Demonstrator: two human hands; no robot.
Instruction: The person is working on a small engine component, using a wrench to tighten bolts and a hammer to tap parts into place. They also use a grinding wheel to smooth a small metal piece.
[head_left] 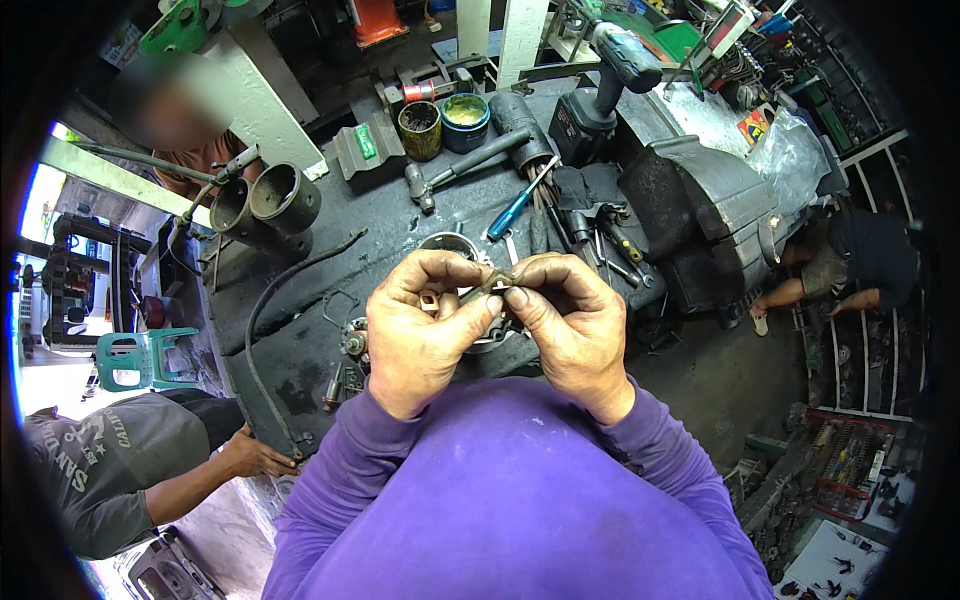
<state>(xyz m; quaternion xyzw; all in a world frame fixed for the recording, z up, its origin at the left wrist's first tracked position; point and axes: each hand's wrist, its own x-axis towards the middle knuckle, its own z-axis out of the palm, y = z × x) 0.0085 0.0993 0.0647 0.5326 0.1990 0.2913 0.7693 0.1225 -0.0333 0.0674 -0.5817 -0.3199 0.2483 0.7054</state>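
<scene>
My left hand [425,325] and my right hand [570,325] meet in front of my chest, above the bench. Thumbs and forefingers of both pinch a small brownish metal part [503,281]; its exact kind is too small to make out. Against the curled fingers of my left hand shows a small pale piece [429,300] with a dark centre. Beneath the hands sits a round metal housing [449,242], mostly hidden by them. Just beyond it lies a screwdriver [515,210] with a blue handle, beside several wrenches and other tools.
A hammer [470,168], two open tins [465,118] and a cordless impact wrench [610,80] stand or lie farther back. A black hose [262,305] curves along the left. A large dark metal casing [715,195] is at right. Other people are at left, upper left and right.
</scene>
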